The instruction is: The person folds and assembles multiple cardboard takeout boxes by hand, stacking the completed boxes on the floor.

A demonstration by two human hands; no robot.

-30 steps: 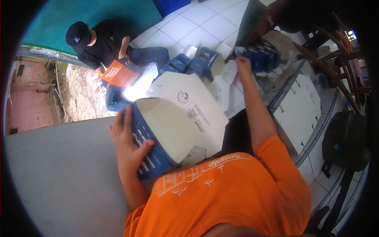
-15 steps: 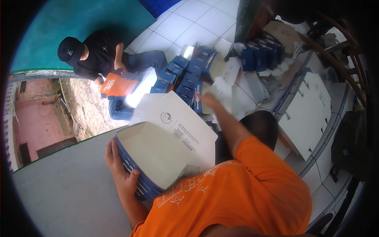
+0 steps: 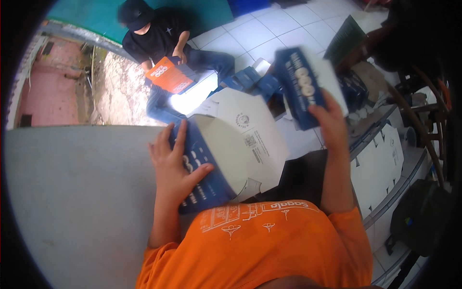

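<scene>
Our left hand (image 3: 175, 166) is clamped on the big open box (image 3: 219, 156) by our lap, right at the edge of the grey bench (image 3: 72, 202). Our right hand (image 3: 329, 118) grips a small blue box (image 3: 303, 84) up high. We think packing is under way; next we lower it in straight. Far off, a person (image 3: 159, 38) sits on the floor (image 3: 269, 29).

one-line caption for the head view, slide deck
Left hand steadies an open blue carton while the right hand lifts a flat blue box.

One wide fisheye view from the wearer's head, looking steeply down and close onto an orange shirt (image 3: 269, 245) and tiled floor (image 3: 284, 29); edges curve.
</scene>
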